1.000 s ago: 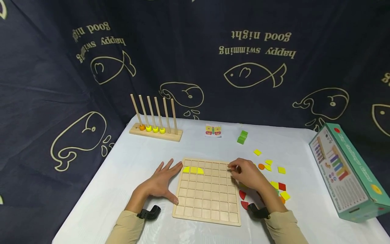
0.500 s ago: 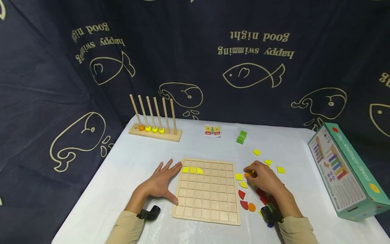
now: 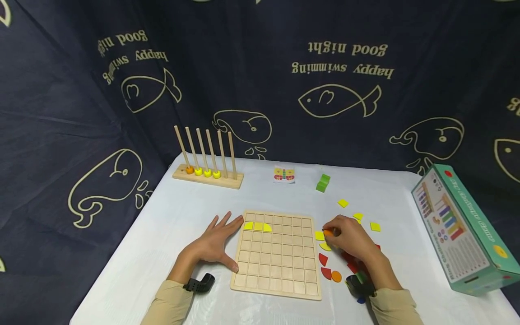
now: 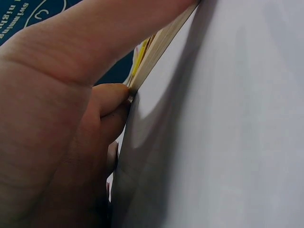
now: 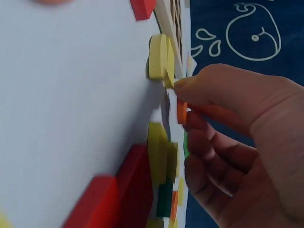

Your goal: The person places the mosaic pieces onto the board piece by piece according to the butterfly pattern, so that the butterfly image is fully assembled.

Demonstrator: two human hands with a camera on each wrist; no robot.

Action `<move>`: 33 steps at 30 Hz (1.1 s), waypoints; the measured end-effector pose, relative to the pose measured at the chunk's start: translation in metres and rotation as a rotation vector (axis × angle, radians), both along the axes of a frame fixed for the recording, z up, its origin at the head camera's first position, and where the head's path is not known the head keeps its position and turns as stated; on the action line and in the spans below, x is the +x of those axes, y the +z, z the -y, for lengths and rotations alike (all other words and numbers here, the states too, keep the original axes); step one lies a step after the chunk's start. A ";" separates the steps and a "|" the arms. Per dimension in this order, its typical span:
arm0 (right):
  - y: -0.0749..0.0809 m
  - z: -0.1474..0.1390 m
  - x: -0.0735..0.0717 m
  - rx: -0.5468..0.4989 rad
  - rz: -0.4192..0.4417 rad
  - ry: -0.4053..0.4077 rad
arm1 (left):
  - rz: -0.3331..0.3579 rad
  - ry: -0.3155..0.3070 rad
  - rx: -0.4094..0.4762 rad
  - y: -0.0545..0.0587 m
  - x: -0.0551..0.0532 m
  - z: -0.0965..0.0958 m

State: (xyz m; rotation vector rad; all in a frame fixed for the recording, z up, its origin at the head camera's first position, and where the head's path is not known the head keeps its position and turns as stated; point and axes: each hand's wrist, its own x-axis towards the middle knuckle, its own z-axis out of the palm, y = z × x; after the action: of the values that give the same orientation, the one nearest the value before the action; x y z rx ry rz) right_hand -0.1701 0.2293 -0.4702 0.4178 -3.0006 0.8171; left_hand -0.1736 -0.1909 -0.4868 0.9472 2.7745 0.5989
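Note:
In the head view my left hand (image 3: 215, 241) lies with fingers spread along the left edge of a wooden grid board (image 3: 280, 262), its thumb touching the rim. Three yellow tiles (image 3: 258, 226) sit in a row in the board's upper left cells. To the right of the board, my right hand (image 3: 349, 234) pinches an orange disc (image 5: 182, 111) between thumb and fingers, low over the table. Next to those fingertips are a yellow square tile (image 3: 319, 235) and a yellow curved tile (image 3: 325, 246). The left wrist view shows the left hand against the board's edge (image 4: 159, 52).
Red quarter tiles (image 3: 326, 273) and another orange disc (image 3: 336, 276) lie nearer me, with more tiles under my right forearm. Farther back stand a peg rack (image 3: 207, 176) with beads, a butterfly card (image 3: 284, 175) and green blocks (image 3: 323, 183). A box (image 3: 463, 230) is at right.
My right hand has moved right, away from the board's edge, and now holds the orange disc, shifted slightly left over the last half second. My left hand stays put.

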 end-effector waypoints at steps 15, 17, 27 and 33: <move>0.000 0.038 -0.009 -0.150 -0.022 0.085 | 0.013 0.012 -0.002 -0.003 -0.001 0.000; 0.000 0.046 -0.011 -0.158 -0.030 0.116 | 0.011 0.009 0.002 -0.003 -0.001 0.000; 0.003 0.076 -0.020 -0.220 -0.033 0.189 | 0.002 -0.002 0.006 -0.002 0.000 0.000; 0.003 0.091 -0.026 -0.212 -0.044 0.216 | -0.001 -0.005 0.003 -0.001 0.000 0.000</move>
State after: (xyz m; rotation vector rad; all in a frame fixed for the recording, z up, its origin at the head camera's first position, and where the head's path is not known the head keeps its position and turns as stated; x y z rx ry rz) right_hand -0.1960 0.1380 -0.4674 0.7500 -2.8214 1.1104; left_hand -0.1737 -0.1913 -0.4875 0.9548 2.7727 0.6019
